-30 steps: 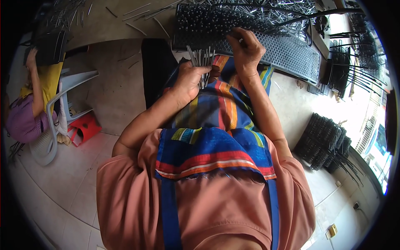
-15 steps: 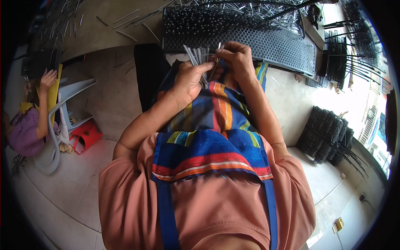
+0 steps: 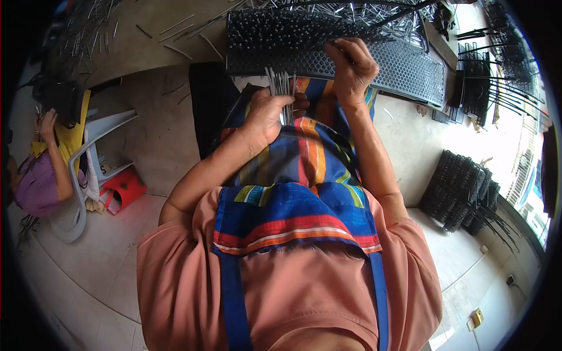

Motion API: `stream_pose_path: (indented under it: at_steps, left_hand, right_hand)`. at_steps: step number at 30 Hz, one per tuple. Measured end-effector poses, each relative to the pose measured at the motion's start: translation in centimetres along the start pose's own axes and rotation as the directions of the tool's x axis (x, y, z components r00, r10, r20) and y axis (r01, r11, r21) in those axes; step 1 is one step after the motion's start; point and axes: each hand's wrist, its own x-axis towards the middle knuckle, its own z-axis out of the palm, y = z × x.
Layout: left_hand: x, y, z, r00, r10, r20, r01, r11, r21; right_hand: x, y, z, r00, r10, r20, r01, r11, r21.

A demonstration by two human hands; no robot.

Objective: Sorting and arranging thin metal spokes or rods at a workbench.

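Observation:
My left hand (image 3: 263, 114) is closed around a bundle of thin grey metal strips (image 3: 282, 82), held upright above my lap. My right hand (image 3: 354, 67) is raised over the front part of a long dark tray (image 3: 410, 70) with honeycomb holes. Its fingers are bent together in a pinch; what they hold, if anything, is too small to make out. Many thin rods (image 3: 275, 38) stand packed in the holes of the tray's left part. A striped apron (image 3: 293, 152) covers my lap under both hands.
Loose strips (image 3: 398, 14) lie heaped behind the tray, and more are scattered on the table (image 3: 146, 47) at left. Black racks (image 3: 456, 190) are stacked on the floor at right. Beside a grey plastic chair (image 3: 76, 199), another person (image 3: 44, 187) works at far left, near a red bag (image 3: 124, 190).
My right hand has left the bundle and moved up and right to the tray. The left hand still grips the strips, now nearly upright. The other person's hand has shifted left.

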Motion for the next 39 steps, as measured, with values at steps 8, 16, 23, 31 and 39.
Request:
stream_pose_path:
  at_steps: [8, 16, 23, 31, 39]
  left_hand:
    - [0.0, 0.1, -0.3, 0.996, 0.073, 0.046, -0.074, 0.997, 0.004]
    - [-0.1, 0.5, -0.5, 0.999, 0.035, 0.015, -0.034, 0.999, -0.038]
    - [0.1, 0.5, -0.5, 0.999, 0.012, 0.032, -0.009, 0.997, -0.075]
    - [0.5, 0.6, -0.6, 0.999, -0.004, 0.050, 0.008, 0.997, -0.073]
    - [-0.1, 0.9, -0.1, 0.994, 0.030, 0.109, -0.022, 0.998, -0.066]
  right_hand:
    - [-0.4, -0.1, 1.2, 0.999, 0.017, 0.029, -0.013, 0.992, -0.125]
    - [-0.5, -0.3, 1.9, 0.998, -0.001, 0.066, 0.017, 0.970, -0.244]
    - [-0.6, -0.7, 1.6, 0.976, -0.090, 0.198, 0.180, 0.847, -0.500]
    - [-0.5, -0.7, 0.8, 0.935, -0.012, 0.355, 0.210, 0.826, -0.524]
    - [-2.4, -1.5, -0.3, 0.967, 0.029, 0.254, 0.056, 0.945, -0.321]
